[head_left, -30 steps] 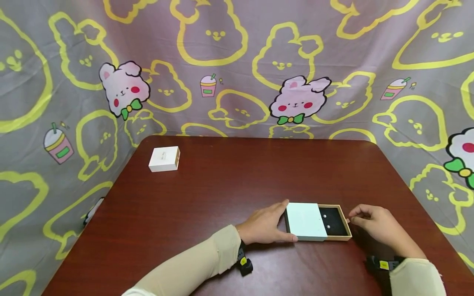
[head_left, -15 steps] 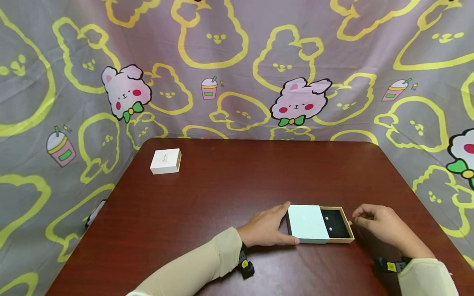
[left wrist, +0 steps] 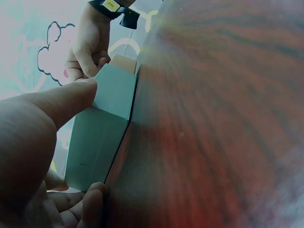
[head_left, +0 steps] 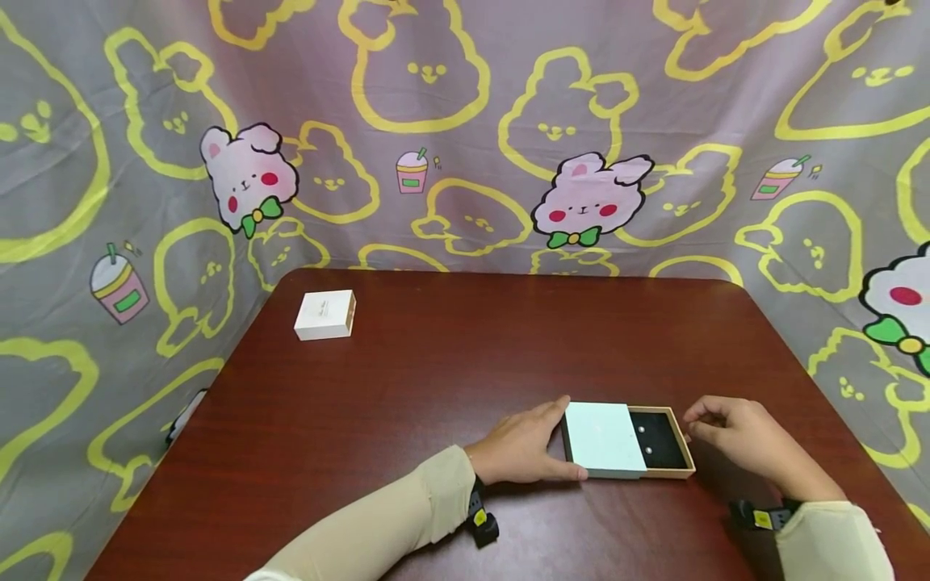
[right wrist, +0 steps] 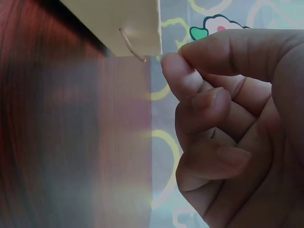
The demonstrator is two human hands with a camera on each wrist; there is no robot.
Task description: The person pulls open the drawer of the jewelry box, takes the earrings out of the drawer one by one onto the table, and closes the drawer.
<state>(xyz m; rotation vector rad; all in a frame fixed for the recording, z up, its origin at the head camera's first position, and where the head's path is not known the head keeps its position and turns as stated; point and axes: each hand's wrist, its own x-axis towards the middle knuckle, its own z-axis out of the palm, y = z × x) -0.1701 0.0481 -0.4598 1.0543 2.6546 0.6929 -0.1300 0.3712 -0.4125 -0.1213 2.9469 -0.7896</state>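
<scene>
On red-brown wooden tabletop (head_left: 450,347), my left hand (head_left: 519,448) gripping one pale-blue cardboard box (head_left: 599,436), right hand (head_left: 744,440) curled empty, two round white studs (head_left: 649,451) in head view only.

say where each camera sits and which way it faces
Head: worn on the head, facing forward-down over the red-brown wooden table; cream-sleeved forearms, left grip and right grip show.
Left wrist: strapped there, facing along the pale-mint square cardboard box; left grip close, right grip beyond.
Right wrist: strapped there, facing the tan cardboard drawer end; right grip only.
Head and left wrist share box, table, both grips.
</scene>
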